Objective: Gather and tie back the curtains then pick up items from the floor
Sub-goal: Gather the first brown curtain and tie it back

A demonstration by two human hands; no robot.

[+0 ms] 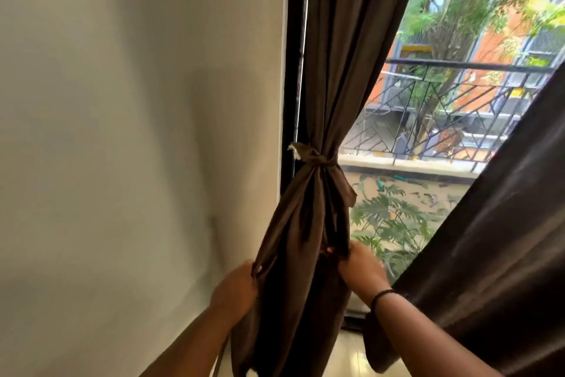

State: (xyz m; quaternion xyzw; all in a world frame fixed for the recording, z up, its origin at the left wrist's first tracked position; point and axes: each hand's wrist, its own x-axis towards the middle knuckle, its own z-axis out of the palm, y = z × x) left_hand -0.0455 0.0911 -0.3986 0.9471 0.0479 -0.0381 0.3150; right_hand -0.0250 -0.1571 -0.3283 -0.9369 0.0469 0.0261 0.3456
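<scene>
A dark brown left curtain (333,77) hangs by the black window frame, bunched at its waist by a knotted brown tie-back (318,161). Below the knot the cloth fans out. My left hand (237,288) pinches the curtain's left edge. My right hand (360,266), with a black band on the wrist, grips the folds on the right side, fingers partly buried in the fabric. A second brown curtain (504,248) hangs loose at the right.
A plain cream wall (137,132) fills the left. Through the window (428,132) I see a balcony railing, green plants and an orange building. A strip of pale tiled floor (348,355) shows between the curtains.
</scene>
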